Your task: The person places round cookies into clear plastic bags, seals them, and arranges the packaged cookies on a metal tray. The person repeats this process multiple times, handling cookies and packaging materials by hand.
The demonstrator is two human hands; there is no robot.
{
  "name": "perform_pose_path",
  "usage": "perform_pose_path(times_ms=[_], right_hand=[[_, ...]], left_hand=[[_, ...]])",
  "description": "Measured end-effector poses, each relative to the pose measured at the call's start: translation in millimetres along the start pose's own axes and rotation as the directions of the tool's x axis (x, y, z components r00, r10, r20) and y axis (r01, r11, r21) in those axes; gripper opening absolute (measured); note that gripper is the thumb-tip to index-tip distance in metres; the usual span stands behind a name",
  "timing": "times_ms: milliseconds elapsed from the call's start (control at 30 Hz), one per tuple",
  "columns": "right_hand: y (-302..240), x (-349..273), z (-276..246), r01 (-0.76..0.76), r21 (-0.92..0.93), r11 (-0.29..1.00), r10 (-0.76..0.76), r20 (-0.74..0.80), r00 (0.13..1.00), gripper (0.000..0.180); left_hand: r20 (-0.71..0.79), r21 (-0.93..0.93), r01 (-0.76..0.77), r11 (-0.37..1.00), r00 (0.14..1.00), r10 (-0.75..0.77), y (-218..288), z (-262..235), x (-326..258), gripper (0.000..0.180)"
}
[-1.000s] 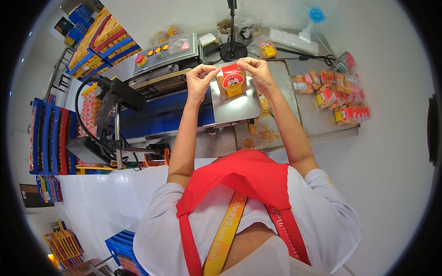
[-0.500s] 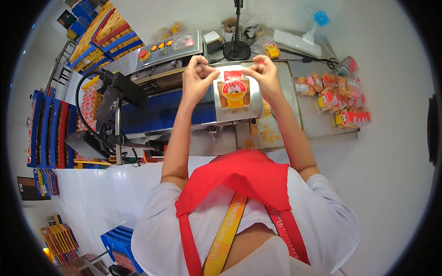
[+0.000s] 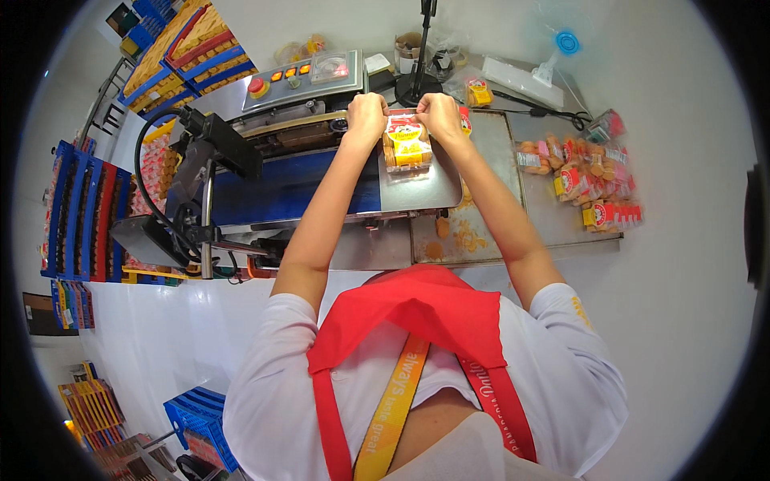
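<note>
A clear bag of brown baked pieces with a red and yellow label [image 3: 407, 146] is on the bare metal plate [image 3: 437, 191] at the right end of a blue conveyor belt [image 3: 301, 186]. My left hand [image 3: 366, 118] is closed at the bag's far left corner, its knuckles turned up. At the far right corner my right hand [image 3: 439, 117] is closed in the same way. The bag's top edge runs between my fingers, and the fingertips are partly hidden. Just beyond my right hand shows another bit of red packaging [image 3: 465, 120].
Behind the belt stands a control box [image 3: 309, 80] with a red knob and lit buttons. A black stand [image 3: 419, 84] rises beyond my hands. Several filled bags [image 3: 589, 172] lie at the right. A black machine arm [image 3: 220, 144] overhangs the belt; stacked crates [image 3: 88, 212] stand at left.
My hands have come closer together and rolled over, knuckles up, at the bag's top edge. The bag looks shorter and more tilted than before.
</note>
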State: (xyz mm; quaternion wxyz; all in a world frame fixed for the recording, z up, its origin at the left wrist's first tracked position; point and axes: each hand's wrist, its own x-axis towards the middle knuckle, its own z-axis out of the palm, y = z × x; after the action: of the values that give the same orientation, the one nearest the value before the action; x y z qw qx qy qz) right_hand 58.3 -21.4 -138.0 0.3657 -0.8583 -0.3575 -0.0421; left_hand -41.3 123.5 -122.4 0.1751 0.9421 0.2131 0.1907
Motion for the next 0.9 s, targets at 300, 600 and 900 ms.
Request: perform_pose_path(times_ms=[300,600,900], right_hand=[[-7.2,9.1,-6.9,0.556,-0.39,0.734,-0.405,0.405,0.819,0.016],[-57.8,-33.7,-9.7,0.408,-0.307,0.86,-0.295,0.355,0.887,0.037],[-106.1,-38.1,46.2,0.359,-0.241,0.902,-0.297,0.258,0.92,0.039]], left_hand=[[0.099,0.084,0.064,0.994,0.992,-0.072,1.0,3.2,1.8,0.013],[-0.009,-0.279,-0.12,0.953,0.992,0.122,-5.3,-29.0,-54.3,0.024],[0.017,-0.374,0.099,0.922,0.995,-0.1,-30.1,-62.5,-130.3,0.053]])
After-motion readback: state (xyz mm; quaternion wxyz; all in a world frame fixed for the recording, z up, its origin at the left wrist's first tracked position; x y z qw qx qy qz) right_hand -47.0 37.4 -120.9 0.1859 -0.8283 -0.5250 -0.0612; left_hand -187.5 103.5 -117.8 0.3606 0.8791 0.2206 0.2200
